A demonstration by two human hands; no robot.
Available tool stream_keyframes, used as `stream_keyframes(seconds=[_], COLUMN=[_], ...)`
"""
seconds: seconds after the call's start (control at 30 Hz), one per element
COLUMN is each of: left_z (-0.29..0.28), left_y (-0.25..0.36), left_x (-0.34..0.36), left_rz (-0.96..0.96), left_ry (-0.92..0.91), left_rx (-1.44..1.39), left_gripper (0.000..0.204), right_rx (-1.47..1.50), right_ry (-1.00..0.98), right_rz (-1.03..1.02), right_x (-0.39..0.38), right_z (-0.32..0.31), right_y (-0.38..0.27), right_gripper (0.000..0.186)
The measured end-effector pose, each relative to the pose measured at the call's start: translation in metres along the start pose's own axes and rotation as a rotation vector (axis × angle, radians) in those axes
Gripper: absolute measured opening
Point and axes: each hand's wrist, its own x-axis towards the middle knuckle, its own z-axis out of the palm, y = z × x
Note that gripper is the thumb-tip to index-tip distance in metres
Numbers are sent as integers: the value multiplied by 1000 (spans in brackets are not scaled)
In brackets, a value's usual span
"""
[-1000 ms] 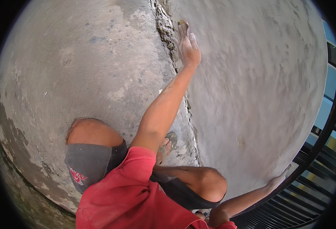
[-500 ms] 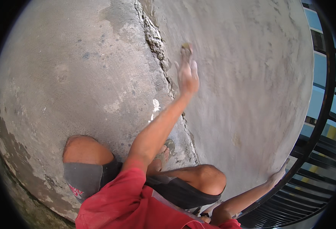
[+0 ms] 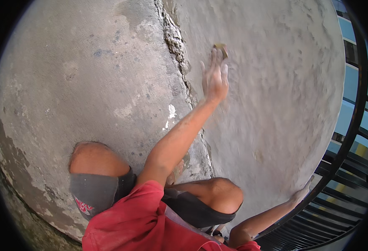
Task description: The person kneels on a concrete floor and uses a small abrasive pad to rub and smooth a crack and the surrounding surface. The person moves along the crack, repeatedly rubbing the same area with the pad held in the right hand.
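Note:
My left hand (image 3: 214,81) reaches out over the smooth grey cement surface (image 3: 272,96), its fingers dusted with pale powder. Under its fingertips is a small yellowish-brown pad (image 3: 222,49), pressed against the cement; the thumb and another finger stick out to the sides. The pad's underside is hidden, so its exact kind cannot be made out. Down at the lower right, my right hand (image 3: 302,194), also powdery, rests with fingers stretched along the edge of the cement beside the black railing. I see no tool in it.
A rough, broken crack (image 3: 176,46) divides the smooth cement from stained, older concrete (image 3: 75,83) at the left. Black metal railing (image 3: 343,167) curves along the right side, with blue panels (image 3: 346,79) beyond it. My bent knees (image 3: 226,195) are at the bottom.
My left hand and the pad have shifted slightly to the right across the cement, and the pad shows more clearly. My right hand stays at the edge. The view has moved a little.

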Motion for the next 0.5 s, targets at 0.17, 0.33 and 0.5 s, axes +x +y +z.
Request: stream_keyframes(seconds=[0.17,0.33,0.5], left_z=[-18,-8,-20], left_y=[10,2,13], left_x=[31,11,19], left_rz=[-40,-52,-49], left_ry=[68,-24,-45], left_rx=[-74,43,24], left_gripper=[62,60,61], right_rx=[-30,-29,4], right_ry=[-62,-35,-62], right_rz=[22,-16,-4], right_x=[8,10,7], right_z=[-11,-7,-9], right_y=[2,7,9], right_gripper=[86,86,85])
